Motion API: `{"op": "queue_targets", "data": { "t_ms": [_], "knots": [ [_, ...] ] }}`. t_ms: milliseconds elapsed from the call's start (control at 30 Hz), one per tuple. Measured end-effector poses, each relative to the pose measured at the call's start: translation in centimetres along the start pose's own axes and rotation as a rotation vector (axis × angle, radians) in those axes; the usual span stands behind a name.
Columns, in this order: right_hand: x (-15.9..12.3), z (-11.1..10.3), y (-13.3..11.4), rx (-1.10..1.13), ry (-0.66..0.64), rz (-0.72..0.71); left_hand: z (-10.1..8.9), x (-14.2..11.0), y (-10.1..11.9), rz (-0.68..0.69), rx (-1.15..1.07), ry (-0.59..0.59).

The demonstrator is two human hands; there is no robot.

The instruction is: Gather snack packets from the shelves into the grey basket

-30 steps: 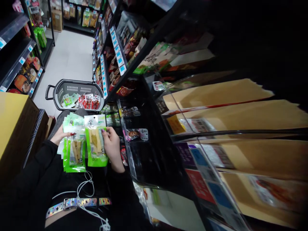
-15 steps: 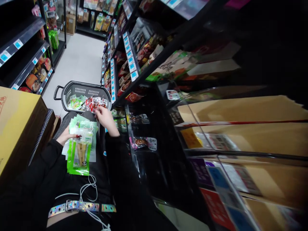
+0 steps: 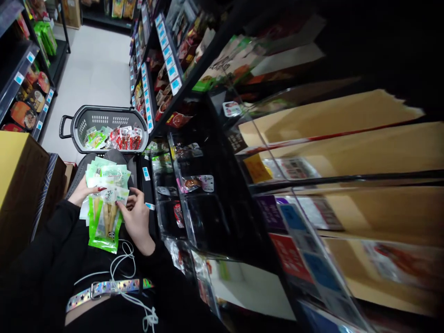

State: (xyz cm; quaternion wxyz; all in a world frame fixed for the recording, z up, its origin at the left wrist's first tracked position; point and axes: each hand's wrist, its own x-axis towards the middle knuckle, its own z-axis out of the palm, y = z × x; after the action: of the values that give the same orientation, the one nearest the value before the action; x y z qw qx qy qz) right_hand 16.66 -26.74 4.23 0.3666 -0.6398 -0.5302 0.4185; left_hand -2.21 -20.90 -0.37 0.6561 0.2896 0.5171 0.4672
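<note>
Over my lap, my left hand [image 3: 82, 190] grips a fanned stack of green-and-clear snack packets [image 3: 106, 215], its thumb lying across the top. My right hand [image 3: 136, 219] pinches the right edge of the front packet between thumb and fingers. Pale stick-shaped food shows through that packet's window. Just past my knees, a grey shopping basket [image 3: 110, 112] stands on the floor. Inside it lie green packets [image 3: 96, 138] on the left and red packets [image 3: 126, 138] on the right.
Shelving with clear bins [image 3: 208, 217] runs close along my right side, holding a few small packets. Cardboard boxes [image 3: 21, 185] stand near my left arm. Pale aisle floor [image 3: 92, 64] stretches beyond the basket, between shelves. A white cord [image 3: 121, 268] hangs over my waist.
My right hand has come back from the basket's near edge to the packet stack and taken hold of the front packet. The view has shifted slightly right and down.
</note>
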Motion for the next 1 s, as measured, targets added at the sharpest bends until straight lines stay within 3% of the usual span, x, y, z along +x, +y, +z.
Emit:
{"op": "queue_targets", "data": {
  "t_ms": [100,233,300,433,533,600,733,800,900,1000],
  "knots": [
    [-1.1,0.0,0.3,0.155,-0.06,0.0,0.1,0.0,0.2,-0.015,-0.008,0.007],
    [-2.2,0.2,0.8,0.06,-0.161,-0.026,0.1,0.0,0.2,0.0,0.004,0.003],
    [-1.7,0.1,0.6,0.065,-0.058,-0.066,-0.1,0.2,0.1,0.012,0.014,0.014],
    [1.1,-1.0,-1.2,0.156,0.27,-0.209,-0.3,0.4,0.0,0.027,0.023,0.031],
    [2.8,-1.9,-3.0,0.322,0.33,-0.234,-0.3,0.4,0.0,0.021,0.02,0.028],
    [3.1,-2.6,-3.8,0.483,0.25,-0.183,-0.2,0.3,0.1,0.015,0.014,0.032],
    [2.7,-3.8,-4.0,0.802,-0.207,0.034,-0.1,0.2,0.2,-0.01,-0.011,0.024],
    [2.5,-4.2,-3.5,0.904,-0.346,0.102,-0.1,0.2,0.1,-0.013,-0.019,0.017],
    [2.4,-4.3,-2.8,0.998,-0.429,0.156,-0.2,0.3,0.0,-0.006,-0.019,0.017],
    [2.5,-4.0,-3.0,0.746,-0.368,0.132,-0.3,0.2,0.0,-0.006,-0.01,0.014]
  ]
}}
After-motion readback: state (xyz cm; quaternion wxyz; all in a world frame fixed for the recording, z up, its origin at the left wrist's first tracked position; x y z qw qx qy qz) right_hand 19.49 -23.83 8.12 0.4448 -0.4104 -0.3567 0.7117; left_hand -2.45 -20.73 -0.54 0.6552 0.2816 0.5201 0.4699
